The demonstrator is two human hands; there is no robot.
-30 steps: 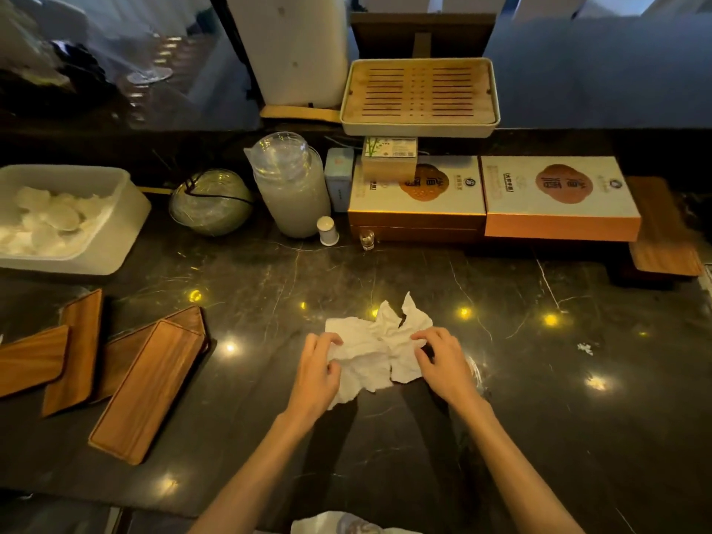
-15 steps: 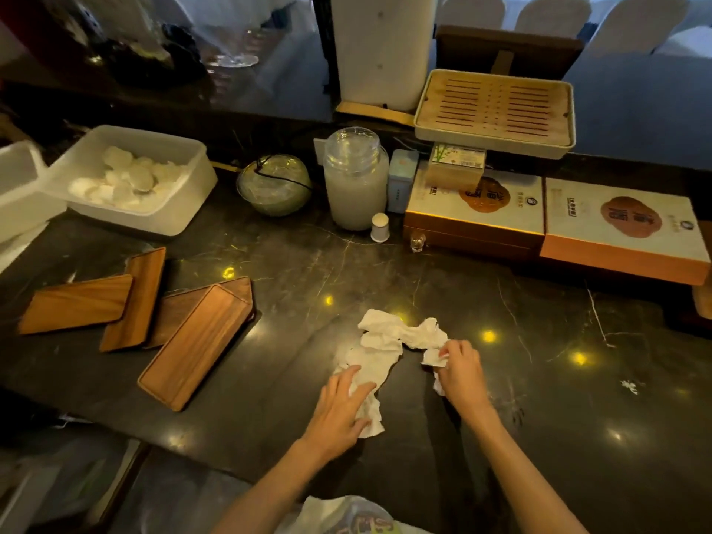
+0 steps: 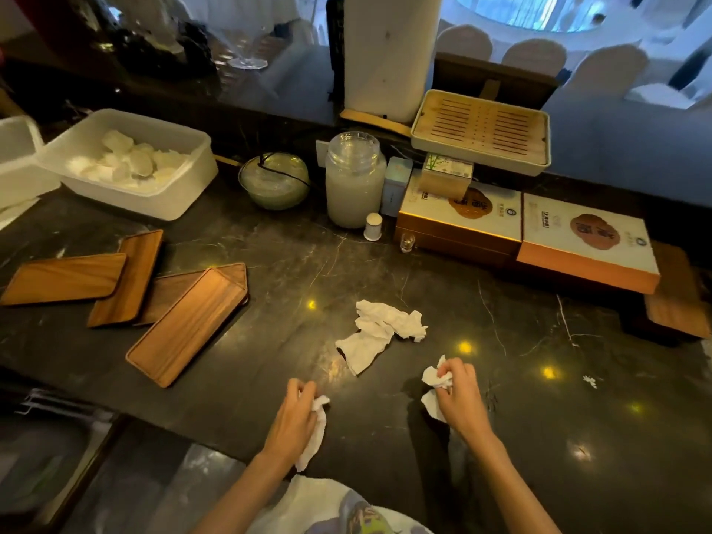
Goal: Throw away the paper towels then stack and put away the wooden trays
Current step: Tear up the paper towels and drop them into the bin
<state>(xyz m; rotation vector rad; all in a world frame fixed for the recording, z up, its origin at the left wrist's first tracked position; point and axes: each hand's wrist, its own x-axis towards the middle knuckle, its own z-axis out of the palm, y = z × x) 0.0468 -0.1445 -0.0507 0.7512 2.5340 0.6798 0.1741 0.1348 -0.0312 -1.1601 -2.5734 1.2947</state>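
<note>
Head view: each hand, left hand and right hand, clutches paper towel near the counter edge.

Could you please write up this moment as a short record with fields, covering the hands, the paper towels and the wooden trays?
left hand: closed on a paper towel piece
right hand: closed on another crumpled piece
loose paper towels: crumpled on the dark counter, beyond both hands, untouched
wooden trays: four to the left, overlapping loosely, not squared into a stack
white tub: behind the trays, holding white lumps
bin: none clearly visible
task stage: towels being gathered; trays not yet handled
</note>
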